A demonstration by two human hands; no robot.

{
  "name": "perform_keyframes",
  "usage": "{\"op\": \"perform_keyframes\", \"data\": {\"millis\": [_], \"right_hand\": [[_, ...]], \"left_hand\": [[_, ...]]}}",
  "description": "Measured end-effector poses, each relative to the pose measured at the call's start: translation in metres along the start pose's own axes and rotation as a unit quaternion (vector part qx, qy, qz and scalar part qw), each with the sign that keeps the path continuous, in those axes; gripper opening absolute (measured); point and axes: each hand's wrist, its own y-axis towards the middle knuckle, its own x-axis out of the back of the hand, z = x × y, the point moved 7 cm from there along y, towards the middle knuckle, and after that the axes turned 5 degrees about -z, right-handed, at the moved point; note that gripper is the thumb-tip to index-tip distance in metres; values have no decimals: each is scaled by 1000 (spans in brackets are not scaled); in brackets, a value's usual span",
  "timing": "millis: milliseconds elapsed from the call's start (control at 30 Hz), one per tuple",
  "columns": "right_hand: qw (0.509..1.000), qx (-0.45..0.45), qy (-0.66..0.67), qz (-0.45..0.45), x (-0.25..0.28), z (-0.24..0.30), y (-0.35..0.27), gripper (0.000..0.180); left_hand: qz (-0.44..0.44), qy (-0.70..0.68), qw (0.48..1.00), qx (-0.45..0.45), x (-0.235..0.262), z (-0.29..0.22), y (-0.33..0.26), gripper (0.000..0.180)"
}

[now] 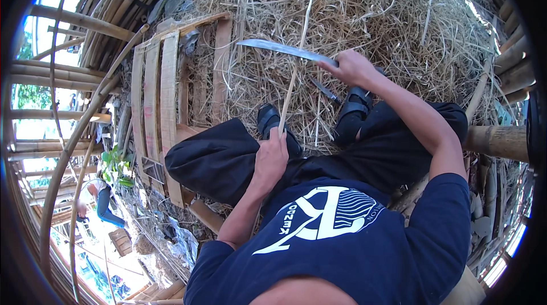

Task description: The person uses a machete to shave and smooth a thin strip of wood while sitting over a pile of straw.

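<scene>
Left hand: my left hand (271,154) is closed around the lower end of the strip (296,71), just above my left knee.
Right hand: my right hand (350,67) is wrapped tight on the knife (285,50) handle, up past my right shoe (352,110).
Knife: long blade points left from my right hand, lying flat across the strip, touching it or just over it, I cannot tell which.
Strip: thin pale bamboo sliver, running from my left hand straight up over the straw (353,14).
Straw: a deep heap of dry shavings beyond my shoes.
Slats: a flat rack of bamboo slats (159,88) left of the straw.
Pole: a thick bamboo pole (498,141) right of my right knee.
</scene>
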Motion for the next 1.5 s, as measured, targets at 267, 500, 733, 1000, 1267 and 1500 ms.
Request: {"op": "perform_keyframes", "data": {"millis": [267, 500, 733, 1000, 1267, 1500], "right_hand": [[994, 78, -52, 49, -4, 11, -9, 84], [997, -18, -5, 75, 9, 1, 2, 86], [984, 163, -69, 30, -14, 10, 3, 91], [997, 12, -10, 70, -12, -23, 39, 94], [998, -46, 46, 15, 1, -34, 29, 90], [984, 131, -76, 98, -14, 3, 9, 87]], "left_hand": [[-27, 30, 999, -16, 4, 1, -10, 18], [-20, 30, 999, -11, 2, -1, -12, 17], [-7, 24, 1000, -15, 9, -3, -5, 19], [2, -2, 1000, 9, 13, 15, -14, 18], [4, 20, 1000, -6, 9, 7, -15, 17], [4, 5, 1000, 14, 12, 7, -18, 17]]}}
